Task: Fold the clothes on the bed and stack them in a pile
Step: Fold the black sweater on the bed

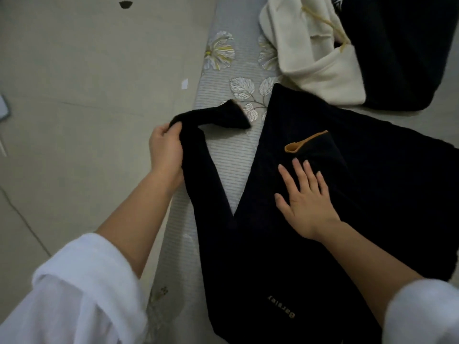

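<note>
A pale beige tiled floor (74,70) runs along the left edge of the bed (231,150). On it lie a small dark blotch (125,4) far up, a small white paper scrap (184,83) near the bed's edge, and a grey-rimmed flat object (4,108), cut off at the left.

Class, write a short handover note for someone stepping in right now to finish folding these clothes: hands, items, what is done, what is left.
Hands: the left hand grips the sleeve or leg of the black garment at the edge of the bed. The right hand lies flat on the garment's body, fingers straight.
Items: a cream garment and a dark garment lie crumpled at the far end.
Done: black garment spread out.
Left: fold it, fold the other two, stack them. No pile is visible yet.
</note>
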Demonstrator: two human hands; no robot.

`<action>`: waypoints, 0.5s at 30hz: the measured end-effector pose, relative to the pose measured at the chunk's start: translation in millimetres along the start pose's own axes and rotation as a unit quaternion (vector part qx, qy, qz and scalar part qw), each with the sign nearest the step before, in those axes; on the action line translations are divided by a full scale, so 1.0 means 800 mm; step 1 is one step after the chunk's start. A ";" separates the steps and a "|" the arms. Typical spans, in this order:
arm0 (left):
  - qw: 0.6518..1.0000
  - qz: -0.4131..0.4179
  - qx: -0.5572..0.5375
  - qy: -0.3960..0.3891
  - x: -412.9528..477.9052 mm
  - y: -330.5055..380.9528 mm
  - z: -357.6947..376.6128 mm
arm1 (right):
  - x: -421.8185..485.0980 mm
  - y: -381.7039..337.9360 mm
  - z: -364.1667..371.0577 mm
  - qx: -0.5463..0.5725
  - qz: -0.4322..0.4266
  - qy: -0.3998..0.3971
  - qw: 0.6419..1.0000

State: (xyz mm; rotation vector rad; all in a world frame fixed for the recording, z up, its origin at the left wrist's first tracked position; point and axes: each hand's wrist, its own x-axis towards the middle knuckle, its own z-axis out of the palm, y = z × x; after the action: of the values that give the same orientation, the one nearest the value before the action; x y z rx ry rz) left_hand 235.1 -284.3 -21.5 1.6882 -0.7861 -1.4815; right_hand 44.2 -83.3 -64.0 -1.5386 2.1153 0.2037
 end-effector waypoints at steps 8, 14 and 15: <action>0.967 -0.103 -0.226 0.051 0.017 0.031 -0.129 | 0.001 0.001 -0.004 0.000 -0.006 -0.013 1.000; 0.979 0.117 -0.165 0.021 -0.022 0.070 -0.094 | 0.001 0.004 -0.010 0.026 -0.014 -0.027 0.999; 0.978 0.170 -0.120 -0.008 -0.036 0.078 -0.081 | 0.001 0.004 -0.015 0.040 -0.021 -0.032 0.998</action>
State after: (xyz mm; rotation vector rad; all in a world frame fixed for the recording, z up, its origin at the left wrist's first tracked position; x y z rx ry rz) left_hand 296.3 -284.7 50.1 1.2914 -0.8227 -1.2936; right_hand 37.6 -87.7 -54.7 -1.5086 2.0148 0.1499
